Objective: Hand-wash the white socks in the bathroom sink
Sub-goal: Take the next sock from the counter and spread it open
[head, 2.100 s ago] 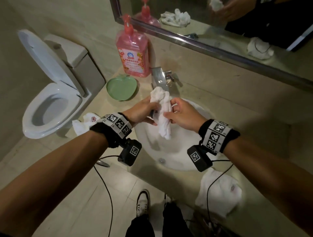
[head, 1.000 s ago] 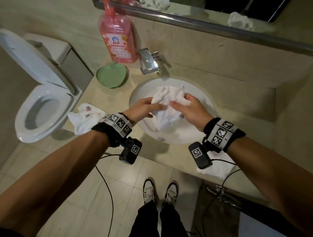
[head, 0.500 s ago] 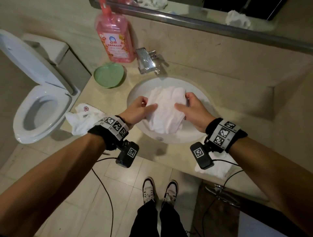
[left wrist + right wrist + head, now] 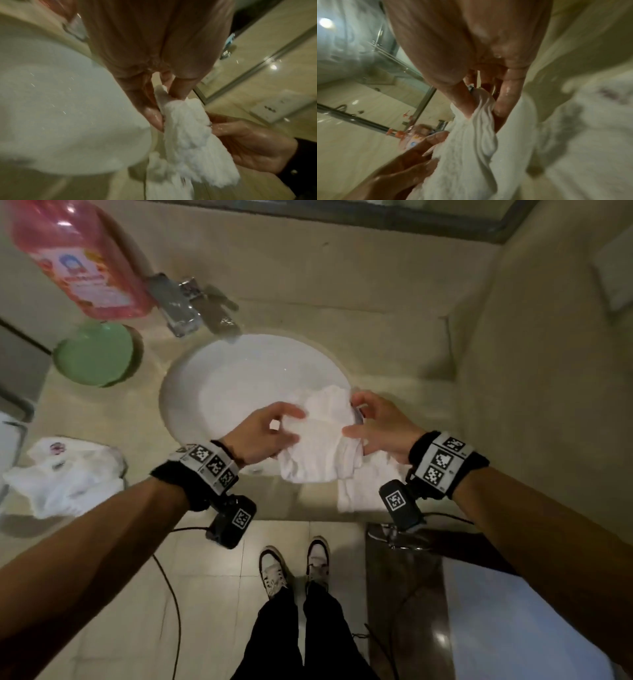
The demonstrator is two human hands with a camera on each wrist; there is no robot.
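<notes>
A wet white sock (image 4: 322,440) hangs stretched between my two hands over the front right rim of the white sink (image 4: 236,378). My left hand (image 4: 294,426) pinches its left edge between thumb and fingers. The right hand (image 4: 352,416) pinches the right edge. In the left wrist view the fingers (image 4: 154,115) clamp the sock (image 4: 188,135), with the right hand (image 4: 248,146) opposite. The right wrist view shows thumb and fingers (image 4: 503,102) nipping the sock's folded edge (image 4: 479,135). Another white sock (image 4: 363,491) lies on the counter under my right wrist.
A chrome faucet (image 4: 178,302) stands behind the sink, with a pink soap bottle (image 4: 78,258) and a green dish (image 4: 94,354) to its left. A crumpled white cloth (image 4: 68,474) lies at the counter's left front. Wall closes the right side.
Both hands have carried the sock from over the middle of the basin to its front right rim. The sock, spread flat before, now hangs more bunched. The head view has tilted down.
</notes>
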